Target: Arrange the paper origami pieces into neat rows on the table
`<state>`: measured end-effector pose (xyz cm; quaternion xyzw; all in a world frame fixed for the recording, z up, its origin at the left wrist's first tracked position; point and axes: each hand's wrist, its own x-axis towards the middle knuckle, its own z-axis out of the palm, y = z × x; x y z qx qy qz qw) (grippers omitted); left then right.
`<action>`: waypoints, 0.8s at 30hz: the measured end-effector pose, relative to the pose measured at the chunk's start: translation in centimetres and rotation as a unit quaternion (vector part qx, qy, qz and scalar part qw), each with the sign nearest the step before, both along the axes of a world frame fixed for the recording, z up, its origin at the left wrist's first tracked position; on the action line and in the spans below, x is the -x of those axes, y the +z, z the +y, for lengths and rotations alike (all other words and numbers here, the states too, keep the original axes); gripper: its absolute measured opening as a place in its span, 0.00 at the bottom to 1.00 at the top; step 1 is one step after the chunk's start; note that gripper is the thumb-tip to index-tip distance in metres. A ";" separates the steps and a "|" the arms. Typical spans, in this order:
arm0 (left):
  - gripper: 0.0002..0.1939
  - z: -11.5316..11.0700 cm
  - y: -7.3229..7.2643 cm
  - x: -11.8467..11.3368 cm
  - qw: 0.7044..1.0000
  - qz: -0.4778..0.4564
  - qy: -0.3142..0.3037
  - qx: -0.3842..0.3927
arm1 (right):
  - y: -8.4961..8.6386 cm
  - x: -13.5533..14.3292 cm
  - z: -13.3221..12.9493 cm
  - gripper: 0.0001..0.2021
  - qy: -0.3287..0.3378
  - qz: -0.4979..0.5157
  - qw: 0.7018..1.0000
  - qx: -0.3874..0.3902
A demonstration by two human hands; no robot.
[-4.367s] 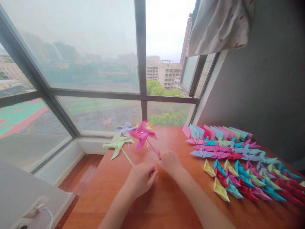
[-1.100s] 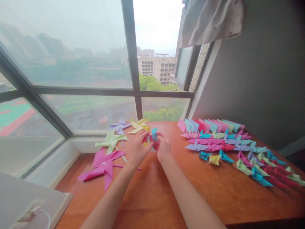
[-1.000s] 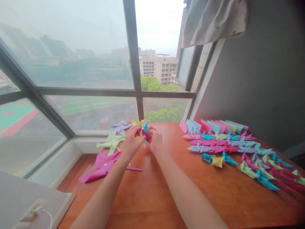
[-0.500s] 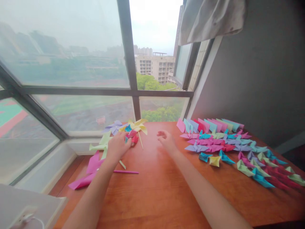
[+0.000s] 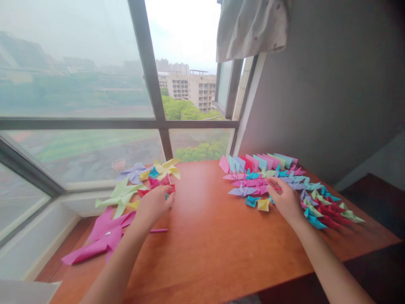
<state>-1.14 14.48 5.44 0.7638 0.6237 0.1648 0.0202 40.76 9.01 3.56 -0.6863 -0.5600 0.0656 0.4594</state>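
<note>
My left hand [image 5: 156, 203] is at the left of the table, fingers closed on a teal folded paper piece [image 5: 167, 196] that shows only in part. Beside it lie red folded paper pieces [image 5: 160, 180], a small blue one [image 5: 154, 172] and a yellow one [image 5: 133, 205]. My right hand [image 5: 284, 202] hovers over rows of paper cranes [image 5: 253, 183], its thumb and fingers curved and apart. Near its thumb, the tip of a blue folded paper piece [image 5: 271, 199] shows; the rest is hidden. Left of that are a yellow folded piece [image 5: 263, 204] and another blue one [image 5: 252, 201].
Paper pinwheels lie along the left side: magenta [image 5: 109, 234], green [image 5: 122, 195], purple [image 5: 134, 172] and yellow [image 5: 167, 169]. Folded coloured papers [image 5: 262, 162] stand in a row at the back right. Red and green folded pieces [image 5: 332, 211] sit farther right. Windows border the table [image 5: 202, 253].
My right hand has moved right, from mid-table to the paper cranes. My left hand has drawn slightly away from the pinwheels with the teal piece. The view has turned right.
</note>
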 end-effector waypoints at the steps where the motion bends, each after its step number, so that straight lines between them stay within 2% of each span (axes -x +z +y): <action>1: 0.13 -0.2 0.1 -0.2 1.000 -0.003 0.002 -0.004 | -0.3 -1.1 0.2 0.18 -0.013 -0.031 0.999 -0.005; 4: 0.14 -0.7 0.4 -1.1 1.000 -0.015 -0.002 -0.013 | -1.4 -3.4 1.1 0.21 -0.018 -0.129 0.991 -0.007; 7: 0.15 -1.2 0.2 -2.2 0.999 -0.034 -0.018 -0.020 | -2.5 -3.6 2.4 0.25 0.002 -0.199 0.980 0.013; 10: 0.16 -1.8 -0.3 -3.9 0.997 -0.054 -0.048 -0.016 | -3.1 -2.1 3.7 0.29 0.011 -0.235 0.970 0.063; 14: 0.14 -2.5 -1.3 -6.9 0.991 -0.088 -0.099 0.001 | -3.0 1.3 5.0 0.33 0.013 -0.262 0.958 0.119; 17: 0.12 -2.8 -2.0 -9.0 0.983 -0.115 -0.139 0.015 | -2.8 3.5 5.6 0.28 0.045 -0.266 0.953 0.136; 20: 0.11 -3.0 -2.9 -10.8 0.975 -0.144 -0.169 0.026 | -2.8 4.7 6.0 0.16 0.076 -0.244 0.956 0.146; 24: 0.19 -2.8 -4.0 -12.9 0.962 -0.185 -0.197 0.028 | -3.0 5.7 6.4 0.11 0.103 -0.220 0.959 0.144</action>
